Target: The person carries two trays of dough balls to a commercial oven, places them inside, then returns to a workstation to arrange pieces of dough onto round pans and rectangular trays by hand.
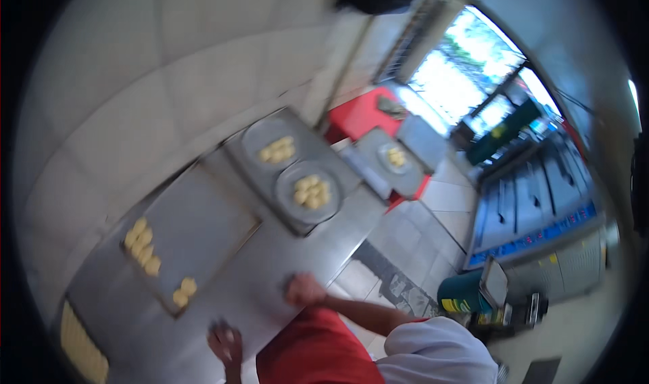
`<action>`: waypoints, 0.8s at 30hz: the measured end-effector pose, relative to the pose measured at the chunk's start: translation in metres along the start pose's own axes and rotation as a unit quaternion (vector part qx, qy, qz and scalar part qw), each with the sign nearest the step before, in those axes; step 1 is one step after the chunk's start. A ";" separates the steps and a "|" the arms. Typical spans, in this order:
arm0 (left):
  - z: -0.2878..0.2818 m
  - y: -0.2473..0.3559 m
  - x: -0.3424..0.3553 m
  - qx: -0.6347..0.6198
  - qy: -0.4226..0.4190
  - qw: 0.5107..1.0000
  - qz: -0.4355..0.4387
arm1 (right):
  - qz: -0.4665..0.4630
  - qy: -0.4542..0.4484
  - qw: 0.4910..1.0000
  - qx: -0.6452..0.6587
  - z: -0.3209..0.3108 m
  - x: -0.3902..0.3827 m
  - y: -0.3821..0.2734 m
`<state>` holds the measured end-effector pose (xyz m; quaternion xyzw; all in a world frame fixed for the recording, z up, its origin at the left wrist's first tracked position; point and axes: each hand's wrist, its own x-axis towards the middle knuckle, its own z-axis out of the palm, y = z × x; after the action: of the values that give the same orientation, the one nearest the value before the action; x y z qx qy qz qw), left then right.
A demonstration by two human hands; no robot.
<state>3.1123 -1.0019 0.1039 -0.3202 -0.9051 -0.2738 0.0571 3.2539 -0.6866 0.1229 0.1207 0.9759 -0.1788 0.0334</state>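
Note:
My left hand (225, 343) is over the front edge of the metal table (270, 249). Its fingers look slightly apart, with nothing seen in them. Further right, my right hand (305, 291) hovers at or just above the same edge; motion smears its fingers. Beyond both hands lies a flat rectangular tray (196, 215). Pale yellow dough pieces (142, 247) form a row along its left side, and a smaller cluster of dough pieces (184, 292) sits at its near corner. Neither hand touches them.
Two round plates of dough pieces, a far one (260, 132) and a nearer one (331, 211), rest on a dark tray. A red table (362, 113) behind bears another plate. Right are a glass-topped metal unit (527, 201) and a green bin (460, 293). A tiled wall (135, 100) borders the table.

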 end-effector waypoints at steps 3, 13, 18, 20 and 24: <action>0.021 -0.001 0.064 -0.028 0.022 0.998 -0.048 | 0.039 0.253 0.966 -0.021 -0.002 0.080 -0.007; 0.023 0.032 0.014 -0.010 0.073 0.997 0.039 | -0.176 0.156 0.972 0.018 0.023 0.023 -0.035; 0.011 0.005 0.081 0.043 0.110 0.984 -0.136 | -0.018 0.184 0.982 0.035 -0.015 0.109 -0.003; 0.030 0.028 0.103 0.020 0.111 0.977 -0.178 | 0.022 0.155 0.987 0.031 -0.005 0.129 -0.027; 0.041 0.066 0.078 0.013 0.044 0.965 -0.257 | -0.030 0.104 0.993 0.047 -0.009 0.089 -0.058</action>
<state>3.0942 -0.8946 0.1220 -0.0637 -0.9572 -0.2809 0.0284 3.1527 -0.7159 0.1415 0.1104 0.9678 -0.2119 -0.0789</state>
